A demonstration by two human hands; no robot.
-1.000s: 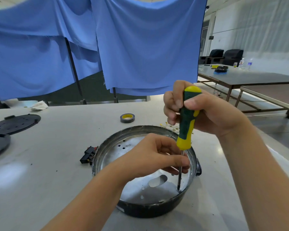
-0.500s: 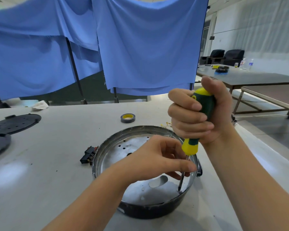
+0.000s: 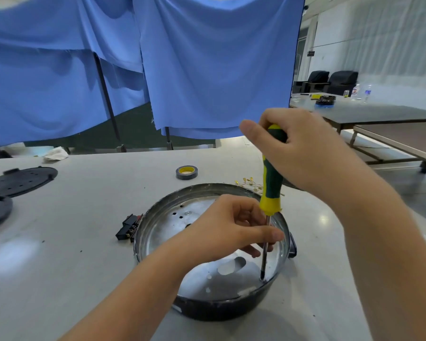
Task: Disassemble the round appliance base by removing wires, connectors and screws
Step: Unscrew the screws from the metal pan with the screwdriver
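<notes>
Round metal appliance base with a black outer wall (image 3: 158, 232) sits open side up on the pale grey table (image 3: 59, 242), near its front edge; shiny inner floor shows small holes and one oval cutout.

Right hand (image 3: 303, 153) grasps the top of the green-and-yellow-handled screwdriver (image 3: 271, 183), fingers and thumb wrapped round the handle; tool stands nearly upright, tip down on the base's floor close to the right-hand wall; whether the tip sits in a screw, cannot tell.

Left hand (image 3: 231, 230) reaches in over the base; thumb and forefinger pinch the steel shaft just under the yellow collar, other fingers curled beneath.

Small black connector block (image 3: 127, 228) lies touching the base's left wall; roll of dark tape with a yellow core (image 3: 187, 172) farther back; scatter of small brass terminals (image 3: 246, 182) behind the rim; two flat black perforated discs (image 3: 20, 180) at the table's far left; crumpled white cloth (image 3: 56, 153) at the back edge; blue draped sheets (image 3: 207, 70) hang behind.
</notes>
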